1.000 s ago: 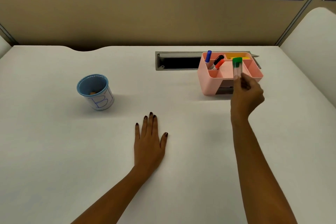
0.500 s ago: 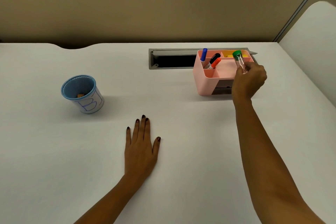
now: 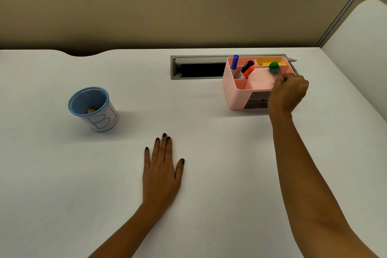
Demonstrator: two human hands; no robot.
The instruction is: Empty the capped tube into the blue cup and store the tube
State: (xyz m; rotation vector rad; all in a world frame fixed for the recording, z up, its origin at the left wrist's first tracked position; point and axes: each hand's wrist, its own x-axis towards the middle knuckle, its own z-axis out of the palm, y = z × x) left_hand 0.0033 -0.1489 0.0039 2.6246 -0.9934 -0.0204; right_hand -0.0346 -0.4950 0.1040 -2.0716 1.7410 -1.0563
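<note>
With the right hand (image 3: 288, 94) clamped on the green-capped tube (image 3: 276, 71) over the pink organizer (image 3: 236, 98) near the surface's far right edge, it should lower the tube upright into a free compartment before letting go, while the left hand (image 3: 162, 174) lies flat and open.

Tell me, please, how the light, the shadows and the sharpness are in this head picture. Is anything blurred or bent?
Head view: light is soft and even, no glare on the table; faint shadows lie right of the blue cup and below the pink organizer. The capped tube in the right hand is slightly smeared. The wide lens curves the table's far edge.
</note>
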